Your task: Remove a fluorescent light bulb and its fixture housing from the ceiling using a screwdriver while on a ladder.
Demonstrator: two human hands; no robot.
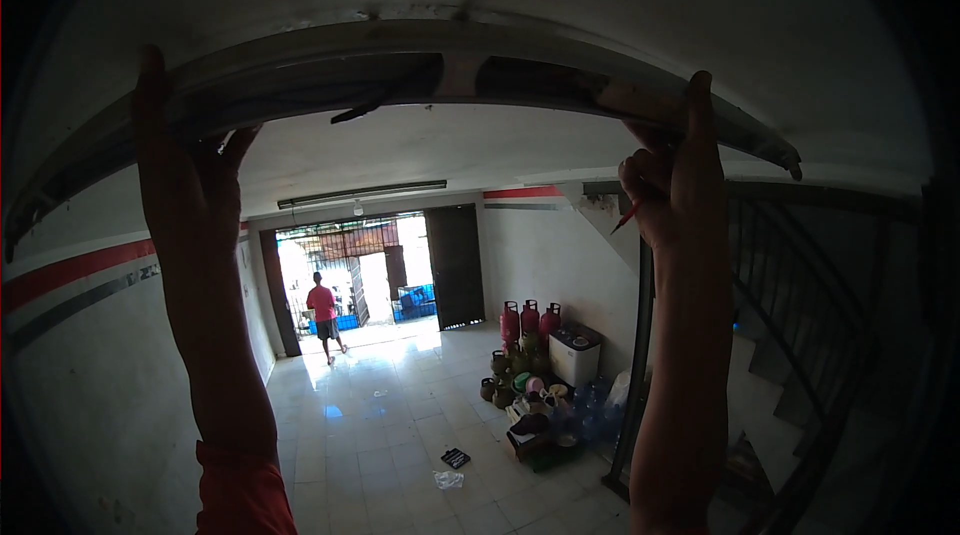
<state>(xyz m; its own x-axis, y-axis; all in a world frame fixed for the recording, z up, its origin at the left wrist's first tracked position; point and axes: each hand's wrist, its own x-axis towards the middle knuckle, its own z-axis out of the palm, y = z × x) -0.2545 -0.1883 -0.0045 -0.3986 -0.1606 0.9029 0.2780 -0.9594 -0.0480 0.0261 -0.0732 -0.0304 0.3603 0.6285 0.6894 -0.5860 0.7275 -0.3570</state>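
A long metal housing (388,35), which looks like a light fitting, spans the view just under the white ceiling, with a dark piece hanging from its middle. My left hand (188,160) grips it toward the left, fingers bent up around it. Toward the other end, my right hand (668,175) is raised against the housing and also holds a slim red pointed tool (625,218), perhaps a screwdriver or pen, in its curled fingers. Part of each hand's grip is hidden behind the housing.
Below stretches a tiled floor (370,435) with a black case (455,457). Several gas cylinders (530,325), a washing machine (575,360) and clustered bottles stand right. A staircase (780,355) rises at far right. A person in red (322,305) is at the open doorway (450,265).
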